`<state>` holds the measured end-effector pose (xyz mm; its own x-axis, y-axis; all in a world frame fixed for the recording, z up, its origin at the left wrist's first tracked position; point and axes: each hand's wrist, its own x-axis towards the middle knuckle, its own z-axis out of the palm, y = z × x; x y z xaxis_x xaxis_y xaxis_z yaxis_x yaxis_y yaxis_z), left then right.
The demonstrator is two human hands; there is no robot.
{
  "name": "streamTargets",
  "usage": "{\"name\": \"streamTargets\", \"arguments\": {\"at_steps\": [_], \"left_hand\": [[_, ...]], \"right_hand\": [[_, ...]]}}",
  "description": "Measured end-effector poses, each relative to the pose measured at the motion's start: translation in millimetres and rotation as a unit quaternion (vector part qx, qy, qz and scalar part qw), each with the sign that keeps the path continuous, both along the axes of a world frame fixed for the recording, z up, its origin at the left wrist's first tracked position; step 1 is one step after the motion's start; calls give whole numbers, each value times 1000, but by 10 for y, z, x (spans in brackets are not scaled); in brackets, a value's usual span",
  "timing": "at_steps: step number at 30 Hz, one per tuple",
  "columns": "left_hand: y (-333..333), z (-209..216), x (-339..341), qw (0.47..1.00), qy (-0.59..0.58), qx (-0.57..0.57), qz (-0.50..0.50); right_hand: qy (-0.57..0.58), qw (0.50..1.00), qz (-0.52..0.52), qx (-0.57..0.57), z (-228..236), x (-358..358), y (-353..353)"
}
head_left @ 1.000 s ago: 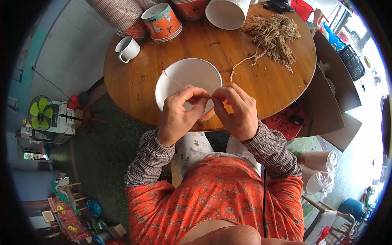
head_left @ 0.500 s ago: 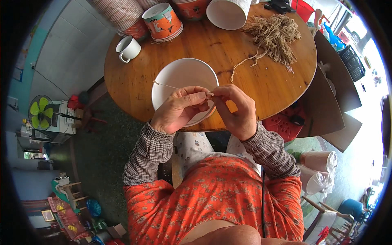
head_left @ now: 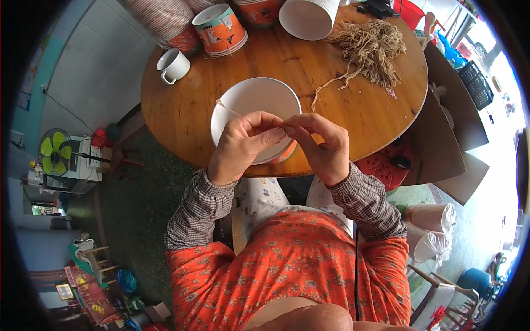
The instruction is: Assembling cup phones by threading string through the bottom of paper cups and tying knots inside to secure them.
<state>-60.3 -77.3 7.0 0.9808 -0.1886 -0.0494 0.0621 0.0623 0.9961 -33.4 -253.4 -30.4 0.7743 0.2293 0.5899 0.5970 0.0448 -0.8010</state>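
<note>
A white-lined paper bucket (head_left: 256, 94) with an orange outside rests tilted at the table's near edge. Thin beige string (head_left: 229, 110) runs from a knot at the bucket's left rim toward my fingers. Above the bucket's near right side, my left hand (head_left: 238, 148) pinches the string between thumb and forefinger. Fingertip to fingertip with it, my right hand (head_left: 326, 149) is closed in a pinch on the string too. The bit of string between the fingertips is mostly hidden.
On the round wooden table (head_left: 182, 116) lies a heap of beige strings (head_left: 378, 49). A white mug (head_left: 174, 66), orange printed buckets (head_left: 222, 32) and a stack of white buckets (head_left: 309, 19) stand at the back. Open cardboard boxes (head_left: 441, 129) are at the right.
The bucket has shifted slightly right, along with its knotted rim. My fingertips have come closer together, and the pale string end seen between them before is now covered.
</note>
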Motion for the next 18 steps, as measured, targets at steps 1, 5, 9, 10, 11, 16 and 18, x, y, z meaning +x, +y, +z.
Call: {"name": "streamTargets", "arguments": {"at_steps": [1,5,9,10,11,16,18], "left_hand": [[-5,1,-16,997,-43,57,18],[25,6,-60,985,-103,136,18],[67,17,-136,956,-191,219,43],[72,26,-161,926,-251,278,50],[64,28,-185,926,-251,277,50],[24,-9,-294,798,-390,447,106],[-4,-70,-343,806,-382,438,114]], "right_hand": [[0,1000,0,0,-12,2,-1],[29,1000,-4,5,-40,32,-15],[48,999,-8,-14,57,20,-54],[49,999,-7,-14,56,31,-58],[36,999,-8,-19,57,52,-66],[6,998,-21,-52,66,48,-66],[-18,997,-29,-75,81,30,-63]]}}
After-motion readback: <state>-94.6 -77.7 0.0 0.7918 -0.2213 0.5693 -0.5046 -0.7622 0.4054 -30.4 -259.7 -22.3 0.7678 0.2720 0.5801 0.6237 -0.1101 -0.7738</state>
